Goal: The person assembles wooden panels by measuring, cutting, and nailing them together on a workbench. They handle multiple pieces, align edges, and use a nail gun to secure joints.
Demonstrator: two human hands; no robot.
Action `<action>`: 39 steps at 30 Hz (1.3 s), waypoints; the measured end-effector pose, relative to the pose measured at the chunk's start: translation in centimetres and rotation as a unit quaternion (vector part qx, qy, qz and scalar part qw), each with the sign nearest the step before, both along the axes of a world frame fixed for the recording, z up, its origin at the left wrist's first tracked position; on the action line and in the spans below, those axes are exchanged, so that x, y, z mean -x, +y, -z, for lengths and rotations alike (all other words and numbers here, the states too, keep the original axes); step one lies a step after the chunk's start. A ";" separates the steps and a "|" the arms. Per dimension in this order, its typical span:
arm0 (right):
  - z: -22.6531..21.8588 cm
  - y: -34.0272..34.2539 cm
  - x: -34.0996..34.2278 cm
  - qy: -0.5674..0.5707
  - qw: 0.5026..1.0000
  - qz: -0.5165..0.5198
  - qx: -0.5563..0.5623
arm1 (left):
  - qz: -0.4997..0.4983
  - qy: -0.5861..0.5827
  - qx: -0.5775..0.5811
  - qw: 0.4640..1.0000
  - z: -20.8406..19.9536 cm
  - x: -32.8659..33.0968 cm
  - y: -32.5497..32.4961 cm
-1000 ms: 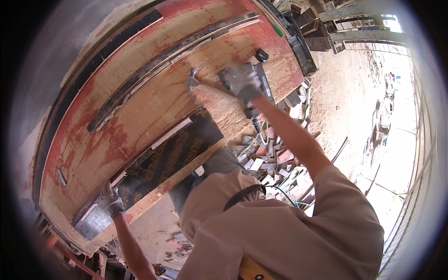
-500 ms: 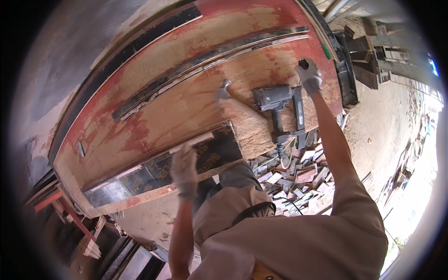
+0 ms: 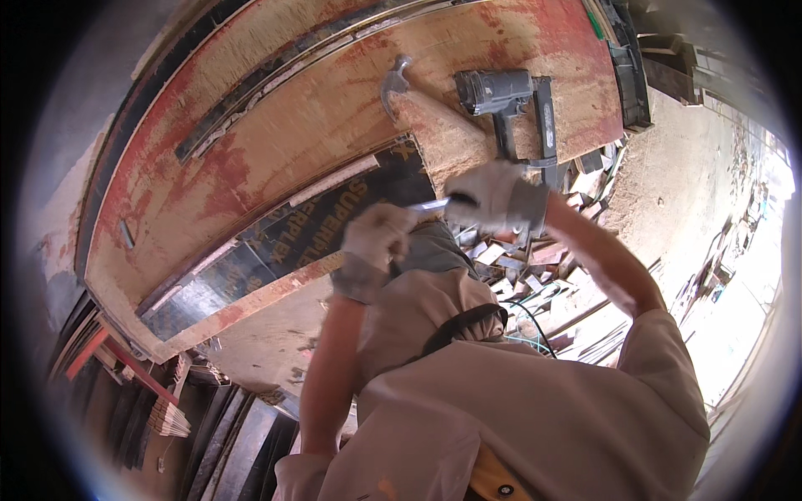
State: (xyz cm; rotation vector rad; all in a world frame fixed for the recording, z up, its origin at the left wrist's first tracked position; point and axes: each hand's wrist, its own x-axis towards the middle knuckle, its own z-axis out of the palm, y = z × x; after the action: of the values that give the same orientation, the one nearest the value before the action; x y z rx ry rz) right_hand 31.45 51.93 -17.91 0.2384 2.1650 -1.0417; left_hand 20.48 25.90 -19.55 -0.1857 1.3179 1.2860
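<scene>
My gloved right hand (image 3: 493, 196) is closed around a dark, rounded tape measure (image 3: 462, 200), partly hidden by the fingers. A short pale strip, its blade (image 3: 430, 205), runs from it toward my left hand (image 3: 378, 238). The left fingers, also gloved, are closed at the strip's other end; blur hides their exact grip. Both hands are in front of my body, above the near edge of the black-faced panel (image 3: 334, 221) with yellow lettering. Beyond the right hand a black nail gun (image 3: 497, 92) lies on the worktable (image 3: 284, 125). A claw hammer (image 3: 434, 104) rests left of it.
Long dark strips (image 3: 276, 71) lie across the far part of the table. A small metal piece (image 3: 126, 234) sits at its left end. Wood offcuts (image 3: 551, 259) cover the floor below right, with a hose (image 3: 535, 321) among them. Stacked boards (image 3: 225, 442) stand at lower left.
My right hand has come back from the table's far right to meet the left near my body. The pale blade now shows between them. The view has shifted downward.
</scene>
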 end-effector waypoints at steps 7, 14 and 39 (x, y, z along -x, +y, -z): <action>4.9 9.1 -0.4 -0.025 0.988 0.034 -0.146 | 0.121 0.625 0.099 0.765 6.9 6.2 -4.7; 6.8 10.6 1.7 -0.044 0.963 -0.066 -0.259 | 0.207 0.715 0.137 0.653 9.5 9.0 -7.8; 7.8 9.7 3.2 -0.025 0.978 0.058 -0.197 | 0.221 0.742 0.118 0.621 10.3 9.4 -7.9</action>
State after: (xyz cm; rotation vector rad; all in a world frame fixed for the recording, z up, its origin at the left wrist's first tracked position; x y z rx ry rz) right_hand 28.20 61.62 -25.70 0.5734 2.3179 -0.6488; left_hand 11.05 18.00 -29.87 1.2579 2.6660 0.6154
